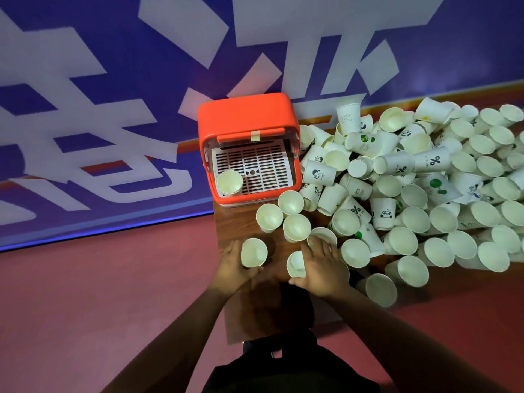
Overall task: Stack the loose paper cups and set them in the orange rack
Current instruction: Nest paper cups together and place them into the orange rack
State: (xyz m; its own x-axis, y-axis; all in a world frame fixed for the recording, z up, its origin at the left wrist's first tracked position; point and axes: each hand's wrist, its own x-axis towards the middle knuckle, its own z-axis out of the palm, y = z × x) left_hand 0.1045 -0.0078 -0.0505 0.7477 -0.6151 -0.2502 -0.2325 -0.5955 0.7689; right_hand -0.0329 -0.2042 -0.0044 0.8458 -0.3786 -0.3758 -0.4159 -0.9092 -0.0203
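Observation:
The orange rack (246,114) stands at the far end of a narrow wooden table (241,228), its lid open over a white slotted tray. One paper cup (229,181) stands in the tray's front left corner. My left hand (231,266) grips an upright paper cup (253,252) near the table's left edge. My right hand (319,266) holds another cup (296,263) just to its right, fingers reaching over a further cup (323,235). Three upright cups (289,214) stand between my hands and the rack.
A big heap of loose paper cups (411,180), upright and toppled, covers the table to the right of the rack and runs off to the far right. A red floor lies on both sides. A blue floor graphic with white shapes (85,123) spreads to the left.

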